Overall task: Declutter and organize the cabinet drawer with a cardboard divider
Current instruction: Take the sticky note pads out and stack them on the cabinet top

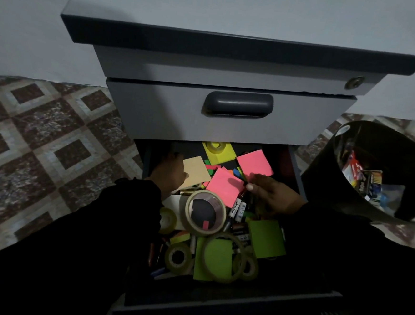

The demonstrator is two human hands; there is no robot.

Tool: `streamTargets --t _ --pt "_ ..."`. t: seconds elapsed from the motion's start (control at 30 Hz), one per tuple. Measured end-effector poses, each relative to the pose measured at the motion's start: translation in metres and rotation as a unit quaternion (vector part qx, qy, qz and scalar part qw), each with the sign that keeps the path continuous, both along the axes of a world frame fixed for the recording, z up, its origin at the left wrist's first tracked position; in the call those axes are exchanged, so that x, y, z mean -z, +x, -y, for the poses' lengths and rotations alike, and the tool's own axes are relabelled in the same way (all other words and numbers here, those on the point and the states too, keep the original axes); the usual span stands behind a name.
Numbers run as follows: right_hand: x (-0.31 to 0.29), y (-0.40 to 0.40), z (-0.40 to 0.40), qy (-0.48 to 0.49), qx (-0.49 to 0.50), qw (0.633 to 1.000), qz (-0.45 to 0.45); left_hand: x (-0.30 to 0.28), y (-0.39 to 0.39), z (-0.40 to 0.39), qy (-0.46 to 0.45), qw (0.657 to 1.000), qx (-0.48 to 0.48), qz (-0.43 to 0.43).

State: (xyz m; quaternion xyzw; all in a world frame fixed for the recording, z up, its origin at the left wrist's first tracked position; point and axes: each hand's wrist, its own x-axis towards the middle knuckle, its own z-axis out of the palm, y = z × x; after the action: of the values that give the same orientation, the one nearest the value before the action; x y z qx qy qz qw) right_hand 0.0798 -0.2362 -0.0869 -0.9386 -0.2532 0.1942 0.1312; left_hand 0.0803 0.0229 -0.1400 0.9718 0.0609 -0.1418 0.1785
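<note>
Both hands working in the open drawer: I am reaching my left hand beside the tan pad, fingers hidden, while my right hand, fingers loosely curled, is risking scattering the pink pad just beside them.

Dim light falls on a plain grey wall, patterned brown tile floor and, at 3 o'clock, a black bin.

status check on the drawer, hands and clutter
Both hands in open drawer: left hand on tan pad, right hand by pink pad. No divider in view. Tape rolls, batteries loose.
</note>
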Motion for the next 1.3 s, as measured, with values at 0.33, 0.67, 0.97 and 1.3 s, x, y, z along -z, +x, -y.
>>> streamTargets --t 0.33,0.67,0.97,1.3 --pt "-0.013 -0.013 0.011 0.018 0.086 0.992 -0.094 -0.024 -0.015 0.007 0.020 1.000 -0.006 -0.003" --pt "-0.042 -0.037 0.010 0.015 0.137 0.982 -0.128 -0.072 -0.042 0.017 -0.098 0.991 -0.006 0.087" --pt "-0.053 -0.053 0.008 0.150 0.184 0.968 -0.086 -0.101 -0.075 0.037 -0.177 0.974 0.057 0.128" --pt "-0.042 -0.069 -0.005 0.143 0.119 0.975 -0.123 -0.082 -0.101 0.061 -0.281 0.954 0.106 0.007"
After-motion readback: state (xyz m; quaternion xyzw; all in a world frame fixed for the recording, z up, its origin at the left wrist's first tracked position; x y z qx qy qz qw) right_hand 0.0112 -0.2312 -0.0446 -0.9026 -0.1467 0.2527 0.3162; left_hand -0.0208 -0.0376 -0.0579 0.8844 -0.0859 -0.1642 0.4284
